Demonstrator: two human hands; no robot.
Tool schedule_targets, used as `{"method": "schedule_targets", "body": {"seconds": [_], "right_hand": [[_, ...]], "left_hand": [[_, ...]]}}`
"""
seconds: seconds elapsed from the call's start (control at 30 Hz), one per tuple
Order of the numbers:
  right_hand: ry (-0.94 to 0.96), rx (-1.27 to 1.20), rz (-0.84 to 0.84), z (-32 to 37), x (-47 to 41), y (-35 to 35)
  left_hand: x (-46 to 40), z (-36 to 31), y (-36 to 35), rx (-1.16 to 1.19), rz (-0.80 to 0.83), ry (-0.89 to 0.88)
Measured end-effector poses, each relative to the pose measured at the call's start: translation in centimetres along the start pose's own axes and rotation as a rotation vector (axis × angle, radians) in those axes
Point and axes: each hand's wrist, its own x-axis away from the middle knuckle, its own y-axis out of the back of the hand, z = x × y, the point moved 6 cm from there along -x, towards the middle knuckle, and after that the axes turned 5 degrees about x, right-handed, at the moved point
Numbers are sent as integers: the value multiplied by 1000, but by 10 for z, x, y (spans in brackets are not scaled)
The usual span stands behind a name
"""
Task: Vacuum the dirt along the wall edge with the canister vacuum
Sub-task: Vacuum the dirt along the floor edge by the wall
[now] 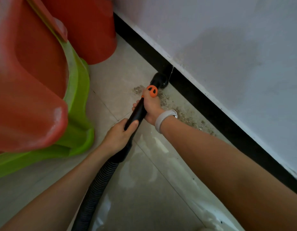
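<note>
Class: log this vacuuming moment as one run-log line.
left hand: grips wand | right hand: grips wand near nozzle | nozzle: at baseboard | dirt: remains along edge

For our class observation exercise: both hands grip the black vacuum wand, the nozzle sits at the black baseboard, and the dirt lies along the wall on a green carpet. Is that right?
Not quite. The head view shows the dirt lying on pale floor tiles, not green carpet. The rest holds: left hand and right hand grip the wand, nozzle at the baseboard.

A pale wall with black skirting meets beige floor tiles; red-and-green plastic furniture stands left.
</note>
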Motion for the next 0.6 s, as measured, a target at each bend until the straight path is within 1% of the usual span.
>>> {"method": "schedule_targets", "body": {"seconds": [0.1, 0.23, 0.5, 0.6], "right_hand": [[12, 23, -19, 3, 0, 3], [6, -9, -32, -3, 7, 8], [-8, -47, -48, -20, 22, 31], [-28, -51, -50, -27, 29, 40]], "left_hand": [[-4, 0, -5, 50, 10, 0], [-1, 5, -7, 20, 16, -13], [18, 8, -22, 58, 98, -4], [26, 7, -28, 18, 127, -15]]}}
